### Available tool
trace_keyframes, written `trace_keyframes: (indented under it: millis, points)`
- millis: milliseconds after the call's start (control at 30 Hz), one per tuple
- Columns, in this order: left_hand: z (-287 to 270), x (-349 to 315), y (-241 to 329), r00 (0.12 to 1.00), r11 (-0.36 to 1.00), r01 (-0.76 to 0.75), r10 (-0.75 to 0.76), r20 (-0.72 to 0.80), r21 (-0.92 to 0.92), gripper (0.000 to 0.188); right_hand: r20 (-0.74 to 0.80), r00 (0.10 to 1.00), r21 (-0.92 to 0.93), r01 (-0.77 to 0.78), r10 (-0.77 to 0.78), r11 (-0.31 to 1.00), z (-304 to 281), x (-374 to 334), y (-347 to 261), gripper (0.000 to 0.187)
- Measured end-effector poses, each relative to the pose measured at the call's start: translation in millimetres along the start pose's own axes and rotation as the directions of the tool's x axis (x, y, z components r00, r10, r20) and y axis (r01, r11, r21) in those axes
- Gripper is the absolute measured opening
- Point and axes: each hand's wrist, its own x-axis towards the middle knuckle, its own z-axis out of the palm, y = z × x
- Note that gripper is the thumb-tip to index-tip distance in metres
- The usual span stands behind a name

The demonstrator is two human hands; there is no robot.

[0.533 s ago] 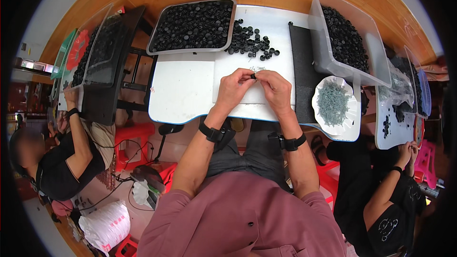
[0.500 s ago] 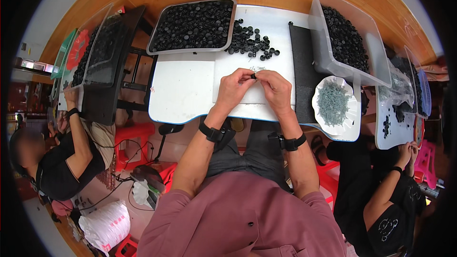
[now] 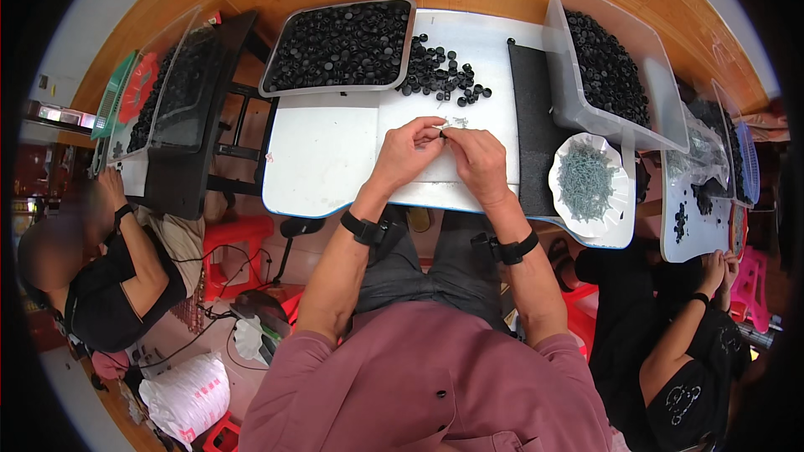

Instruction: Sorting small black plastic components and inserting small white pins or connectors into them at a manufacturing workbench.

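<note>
Over the white work board, my left hand (image 3: 405, 155) and my right hand (image 3: 481, 164) meet with their fingertips pinched together. Between them is a small black cap-like part (image 3: 441, 133), mostly covered by the fingers. Just beyond the fingertips lies a little heap of thin, pale metal screws or pins (image 3: 456, 122). Farther back, loose round black caps (image 3: 441, 69) are spread across the board, beside a shallow clear tray (image 3: 333, 90) heaped with the same caps.
At the right, a deep translucent bin (image 3: 578, 109) holds many black caps. Nearer stands a white scalloped dish (image 3: 620, 208) of grey screws (image 3: 584, 182). A dark mat (image 3: 532, 109) lies left of these. Co-workers sit at left (image 3: 109, 285) and right (image 3: 687, 343).
Both hands have shifted slightly left and lower, and the black part between them shows less. The co-worker at left has leaned in, with a raised hand now nearer the head.
</note>
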Motion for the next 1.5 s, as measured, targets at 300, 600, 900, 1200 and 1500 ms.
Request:
trace_keyframes:
  millis: [300, 600, 900, 1200, 1500]
  points:
    - [-9, 7, -4, 0.982, 0.954, 0.178, -0.158, 0.101, -0.241, 0.024, 0.048, 0.996, 0.111, -0.079, 0.074, 0.991, 0, -2, 1, 0.028]
    - [10, 0, -15, 0.997, 0.993, 0.053, -0.059, -0.052, -0.103, 0.025, 0.023, 0.917, 0.301, -0.387, 0.399, 0.872, -3, -10, 5, 0.025]
    - [-3, 6, -1, 0.987, 0.973, 0.158, -0.152, 0.047, -0.166, 0.023, -0.007, 0.916, 0.254, -0.386, 0.401, 0.887, 0, -9, 6, 0.025]
    - [-118, 91, 55, 0.715, 0.555, -0.381, 0.684, -0.144, 0.739, 0.049, -0.116, 0.873, 0.270, -0.432, 0.474, 0.861, 3, -1, 0, 0.013]
    - [-30, 43, 5, 0.967, 0.856, -0.218, 0.254, -0.014, 0.469, 0.022, -0.248, 0.817, 0.259, -0.461, 0.520, 0.848, -3, -3, 8, 0.008]
